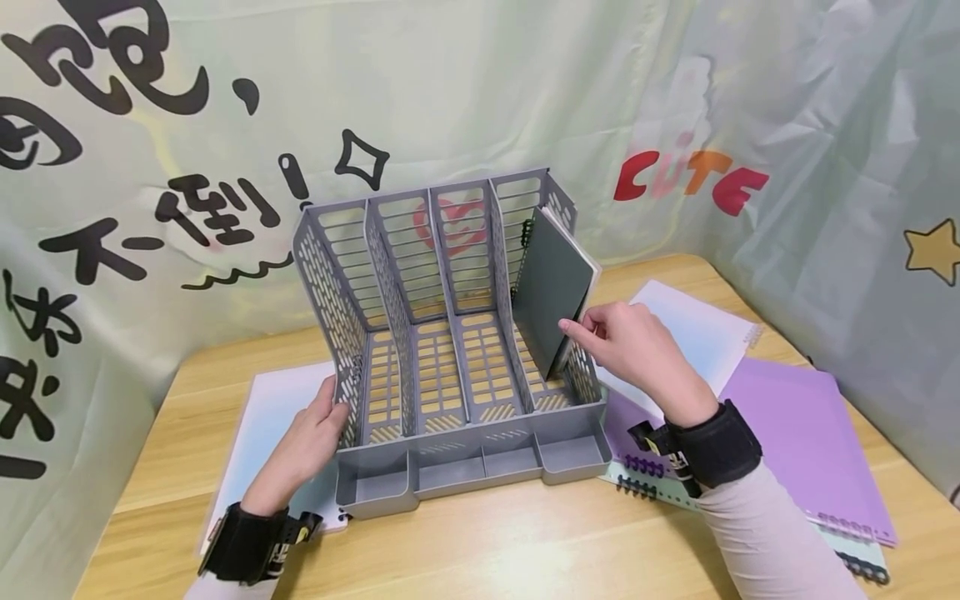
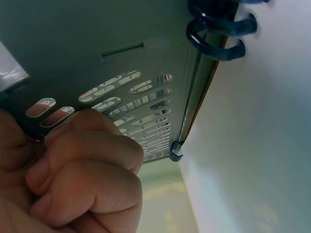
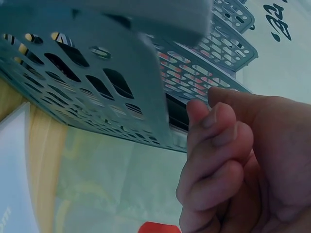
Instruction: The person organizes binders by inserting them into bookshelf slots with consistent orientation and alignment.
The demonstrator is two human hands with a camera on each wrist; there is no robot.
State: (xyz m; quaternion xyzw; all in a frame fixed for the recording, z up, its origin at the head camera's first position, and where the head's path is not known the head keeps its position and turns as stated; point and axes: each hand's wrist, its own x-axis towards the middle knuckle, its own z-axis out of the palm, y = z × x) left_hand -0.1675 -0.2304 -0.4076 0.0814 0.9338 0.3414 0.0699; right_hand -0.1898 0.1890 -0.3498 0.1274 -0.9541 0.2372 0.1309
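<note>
A grey plastic desk file rack stands upright on the table, its tall slots divided by perforated walls and small trays along its front. My left hand grips the front edge of its left wall; in the left wrist view the fingers curl beside the slotted panel. In the rightmost slot leans a dark-covered spiral notebook, its coil towards the divider. My right hand pinches that notebook's near edge, thumb on the dark cover. The right wrist view shows the hand beside the rack's right wall.
A pale blue notebook lies left of the rack, partly under my left arm. On the right are another pale blue notebook, a purple one and mint-green ones beneath. A printed cloth hangs behind the table.
</note>
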